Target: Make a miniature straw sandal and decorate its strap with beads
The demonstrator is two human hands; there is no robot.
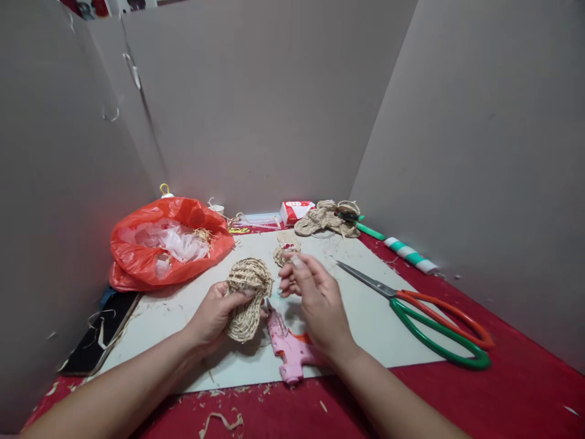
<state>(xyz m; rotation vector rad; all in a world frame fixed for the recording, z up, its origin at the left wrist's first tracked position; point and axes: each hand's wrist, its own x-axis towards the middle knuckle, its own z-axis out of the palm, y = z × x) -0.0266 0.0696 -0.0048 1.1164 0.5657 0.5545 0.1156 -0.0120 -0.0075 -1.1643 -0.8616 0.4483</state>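
My left hand (214, 316) grips a small slipper-shaped piece of braided straw (247, 299), its thumb pressed on the front. To the right, my right hand (315, 292) is raised with thumb and fingertips pinched together; whatever lies between them is too small to make out. Below that hand, a pink glue gun (289, 350) lies on the white board (201, 375), its nozzle pointing toward the straw piece. Another braided straw piece (280, 256) with red beads sits just behind my right fingers, which partly hide it.
Large scissors (393, 294) with orange and green handles lie on the right. A red plastic bag (132, 268) holds straw scraps at left, beside a black flat object (98, 341). Behind are a red-white box (296, 211), more straw pieces (326, 218) and a green-striped roll (411, 255). Grey walls enclose the table.
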